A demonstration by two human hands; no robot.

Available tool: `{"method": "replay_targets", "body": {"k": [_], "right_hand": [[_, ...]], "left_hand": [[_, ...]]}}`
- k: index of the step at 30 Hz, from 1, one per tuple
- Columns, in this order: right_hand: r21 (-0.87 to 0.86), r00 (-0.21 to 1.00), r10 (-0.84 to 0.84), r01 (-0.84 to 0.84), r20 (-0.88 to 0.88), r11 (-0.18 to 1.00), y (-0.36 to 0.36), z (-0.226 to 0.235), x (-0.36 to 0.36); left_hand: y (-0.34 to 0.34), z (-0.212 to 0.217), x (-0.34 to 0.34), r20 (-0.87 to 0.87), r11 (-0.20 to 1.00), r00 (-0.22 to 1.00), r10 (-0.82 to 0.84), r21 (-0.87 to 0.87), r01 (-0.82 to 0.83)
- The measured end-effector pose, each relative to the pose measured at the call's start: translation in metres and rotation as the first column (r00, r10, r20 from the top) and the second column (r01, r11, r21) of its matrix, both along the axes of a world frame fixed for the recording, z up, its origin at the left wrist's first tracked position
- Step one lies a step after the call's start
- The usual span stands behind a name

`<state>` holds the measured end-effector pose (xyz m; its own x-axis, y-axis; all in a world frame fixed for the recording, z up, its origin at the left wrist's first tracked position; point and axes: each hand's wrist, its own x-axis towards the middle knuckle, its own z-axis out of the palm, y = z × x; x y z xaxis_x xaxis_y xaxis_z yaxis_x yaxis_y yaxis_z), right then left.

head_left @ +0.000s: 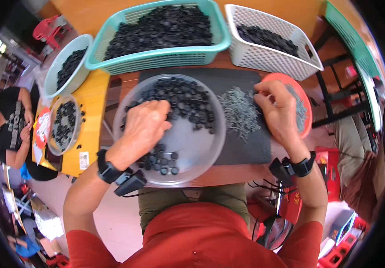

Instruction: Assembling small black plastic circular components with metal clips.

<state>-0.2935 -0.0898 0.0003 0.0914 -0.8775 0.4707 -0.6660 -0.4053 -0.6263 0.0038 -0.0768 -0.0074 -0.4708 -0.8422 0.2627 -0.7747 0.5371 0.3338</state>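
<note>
My left hand (144, 124) is over a wide clear plastic bowl (188, 152), its fingers curled closed. What they hold, if anything, is hidden. Small round black caps (192, 102) heap along the bowl's far side, and a smaller group lies near its front rim. At the right, my right hand (278, 111) hovers between a loose pile of thin grey screws (239, 111) and an orange-red dish (307, 91) with more of them. Its thumb and forefinger are pinched together; anything between them is too small to make out.
A dark mat (259, 149) lies under the bowl and screws. Behind stand a teal basket (165, 56) and a white basket (273, 62), both with black parts. Leftward, a pale tub (87, 56) and an oval container (74, 134) stand on a yellow table, where another person (11, 120) sits.
</note>
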Motion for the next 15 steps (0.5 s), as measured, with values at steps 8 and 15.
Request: {"method": "replay_targets", "body": {"k": [8, 15], "right_hand": [[0.124, 0.996, 0.038, -0.047, 0.079, 0.991, 0.041, -0.017, -0.029], [0.126, 0.981, 0.164, -0.151, -0.103, 0.981, 0.067, -0.033, -0.016]], "left_hand": [[0.005, 0.010, -0.019, -0.012, 0.979, 0.996, -0.092, 0.180, 0.093], [0.023, 0.008, -0.013, -0.134, 0.957, 0.988, 0.074, 0.287, -0.033]]}}
